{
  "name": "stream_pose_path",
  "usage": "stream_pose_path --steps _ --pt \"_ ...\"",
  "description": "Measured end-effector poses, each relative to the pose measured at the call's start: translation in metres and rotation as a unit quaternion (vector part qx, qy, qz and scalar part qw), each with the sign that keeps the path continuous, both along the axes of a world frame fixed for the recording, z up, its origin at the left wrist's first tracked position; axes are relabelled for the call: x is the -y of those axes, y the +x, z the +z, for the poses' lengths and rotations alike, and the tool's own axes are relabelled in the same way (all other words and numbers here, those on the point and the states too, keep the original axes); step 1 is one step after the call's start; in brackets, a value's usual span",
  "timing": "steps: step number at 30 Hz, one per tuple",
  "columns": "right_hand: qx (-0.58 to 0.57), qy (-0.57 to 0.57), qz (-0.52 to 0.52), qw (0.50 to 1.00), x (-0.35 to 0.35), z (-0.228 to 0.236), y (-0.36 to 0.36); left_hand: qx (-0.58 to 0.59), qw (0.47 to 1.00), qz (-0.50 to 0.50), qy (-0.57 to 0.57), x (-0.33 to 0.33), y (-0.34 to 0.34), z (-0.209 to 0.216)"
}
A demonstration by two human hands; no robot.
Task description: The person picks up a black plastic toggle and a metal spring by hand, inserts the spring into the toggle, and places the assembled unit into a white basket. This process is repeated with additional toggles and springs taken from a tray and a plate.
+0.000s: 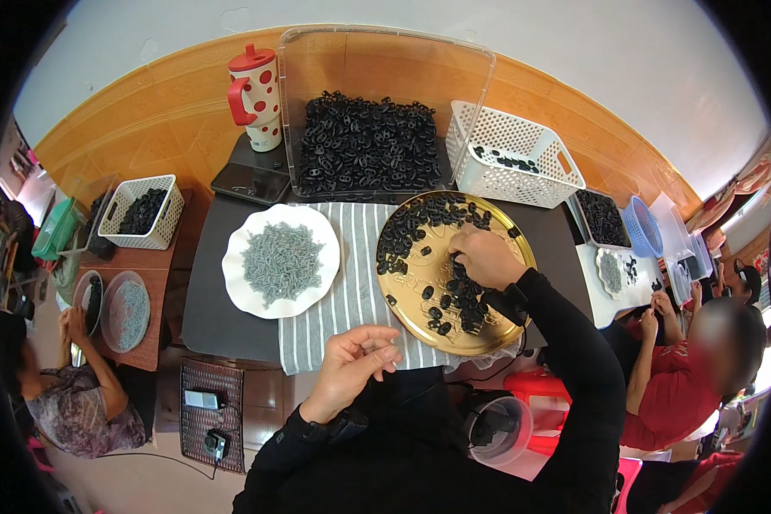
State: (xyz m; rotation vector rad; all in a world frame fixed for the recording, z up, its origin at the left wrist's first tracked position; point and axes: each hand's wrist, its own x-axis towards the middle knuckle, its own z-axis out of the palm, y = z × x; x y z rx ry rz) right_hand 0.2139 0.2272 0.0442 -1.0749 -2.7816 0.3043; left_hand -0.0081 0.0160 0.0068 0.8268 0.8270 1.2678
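Observation:
Over the round gold tray (pixel 409 319), my right hand (pixel 488 259) reaches down with its fingers pinched together at small black oval plastic pieces (pixel 467 300). Its fingertips meet a black piece, partly hidden by the hand. More of these pieces lie along the tray's far and left rim, with a heap beside my right wrist. My left hand (pixel 351 364) hovers in front of the tray, palm inward, fingers loosely bent and thumb apart, with nothing visible in it. To its upper left, a white scalloped plate (pixel 238 278) carries a pile of small grey screws (pixel 283 261).
A clear bin (pixel 385 64) of black pieces stands at the back, between a spotted tumbler (pixel 255 103) and a white basket (pixel 522 176). A phone (pixel 250 183) lies left of the bin. Striped cloth (pixel 304 338) runs beneath plate and tray. Other people sit left and right.

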Motion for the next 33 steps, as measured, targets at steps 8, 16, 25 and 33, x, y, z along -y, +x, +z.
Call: stream_pose_path --steps 8,16,25,33 --pt "-0.118 -0.022 0.075 0.990 0.023 0.001 -0.006 -0.020 1.000 0.007 0.010 0.002 0.004 0.000" --pt "-0.316 -0.327 0.042 0.890 0.125 0.029 -0.035 0.049 0.989 0.101 0.093 0.003 0.034 0.012" --pt "-0.217 -0.036 0.044 0.974 0.060 0.013 -0.038 -0.118 0.977 0.157 0.083 0.010 0.004 0.007" --pt "-0.094 -0.026 0.003 0.995 0.009 -0.009 -0.043 -0.511 0.805 0.213 0.215 -0.001 -0.013 0.007"
